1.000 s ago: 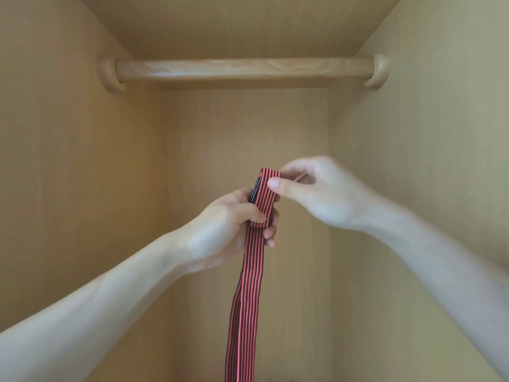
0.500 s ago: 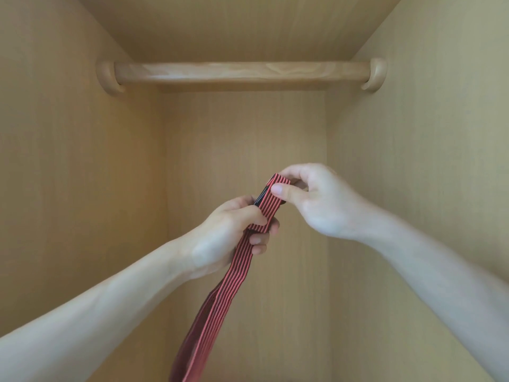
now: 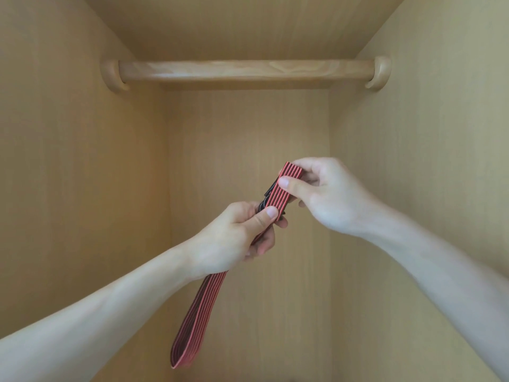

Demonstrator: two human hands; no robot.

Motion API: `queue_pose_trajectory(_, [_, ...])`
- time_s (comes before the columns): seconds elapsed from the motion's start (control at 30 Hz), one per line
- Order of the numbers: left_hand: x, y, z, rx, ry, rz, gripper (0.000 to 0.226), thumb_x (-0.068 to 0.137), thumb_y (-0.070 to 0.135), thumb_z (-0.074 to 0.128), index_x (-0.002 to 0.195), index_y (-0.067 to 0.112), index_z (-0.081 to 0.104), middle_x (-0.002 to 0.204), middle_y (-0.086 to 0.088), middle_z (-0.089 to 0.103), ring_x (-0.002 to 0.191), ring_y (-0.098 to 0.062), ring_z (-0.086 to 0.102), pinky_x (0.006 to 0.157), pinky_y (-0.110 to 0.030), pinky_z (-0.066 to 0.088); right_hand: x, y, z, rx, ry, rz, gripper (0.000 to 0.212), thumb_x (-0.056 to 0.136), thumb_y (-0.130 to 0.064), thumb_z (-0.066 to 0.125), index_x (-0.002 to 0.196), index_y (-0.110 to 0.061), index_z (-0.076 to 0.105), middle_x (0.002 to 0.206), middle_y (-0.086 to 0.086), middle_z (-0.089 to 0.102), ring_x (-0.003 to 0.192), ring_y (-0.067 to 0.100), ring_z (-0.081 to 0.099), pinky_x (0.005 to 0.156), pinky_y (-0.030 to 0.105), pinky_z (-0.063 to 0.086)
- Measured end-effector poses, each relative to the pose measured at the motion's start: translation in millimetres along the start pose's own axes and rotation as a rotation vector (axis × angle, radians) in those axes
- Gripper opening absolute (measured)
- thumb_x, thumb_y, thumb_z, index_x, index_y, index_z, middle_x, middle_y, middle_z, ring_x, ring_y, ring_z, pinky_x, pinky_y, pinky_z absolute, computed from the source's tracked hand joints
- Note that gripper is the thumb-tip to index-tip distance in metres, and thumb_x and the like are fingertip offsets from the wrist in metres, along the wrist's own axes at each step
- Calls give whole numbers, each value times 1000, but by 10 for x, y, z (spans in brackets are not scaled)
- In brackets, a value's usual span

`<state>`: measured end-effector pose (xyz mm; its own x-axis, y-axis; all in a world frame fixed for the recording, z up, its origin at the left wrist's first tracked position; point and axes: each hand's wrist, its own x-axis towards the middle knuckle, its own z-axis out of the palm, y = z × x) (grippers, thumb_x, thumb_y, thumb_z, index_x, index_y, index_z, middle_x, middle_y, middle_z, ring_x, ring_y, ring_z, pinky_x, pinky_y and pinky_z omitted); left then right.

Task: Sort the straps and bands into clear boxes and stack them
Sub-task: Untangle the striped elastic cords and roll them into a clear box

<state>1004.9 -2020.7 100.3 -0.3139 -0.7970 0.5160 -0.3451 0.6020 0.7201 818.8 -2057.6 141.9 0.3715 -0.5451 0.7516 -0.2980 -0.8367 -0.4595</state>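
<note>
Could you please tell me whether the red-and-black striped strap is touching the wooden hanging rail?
Apart. The head view shows the striped strap, held by the left hand and right hand, well below the wooden rail, bare back panel between them.

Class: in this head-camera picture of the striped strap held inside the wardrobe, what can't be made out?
Head view only.
- Black fitting on the striped strap: mostly behind the strap and left hand.
- Strap's middle: covered by the left hand.
- Right hand fingertips: behind the strap.
- Wardrobe floor: below the bottom edge.
</note>
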Motion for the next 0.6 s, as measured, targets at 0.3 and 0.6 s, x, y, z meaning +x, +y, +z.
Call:
queue_pose_trajectory(0.3, [6,28,-14,-39,71,-102,47,99,56,43,80,18,62,50,0,44,39,-12,32,40,-21,28,-28,-38,47,56,188,-171,6,90,-26,70,86,-22,69,82,-5,75,81,16,71,83,44,56])
queue_pose_trajectory(0.6, [-52,78,61,-722,-166,-212,46,87,39,50,118,5,48,83,-15,49,68,-26,50,65,-36,47,-135,-63,142,-292,201,-473,25,90,-19,74,110,-11,63,95,-8,62,83,11,58,78,36,51])
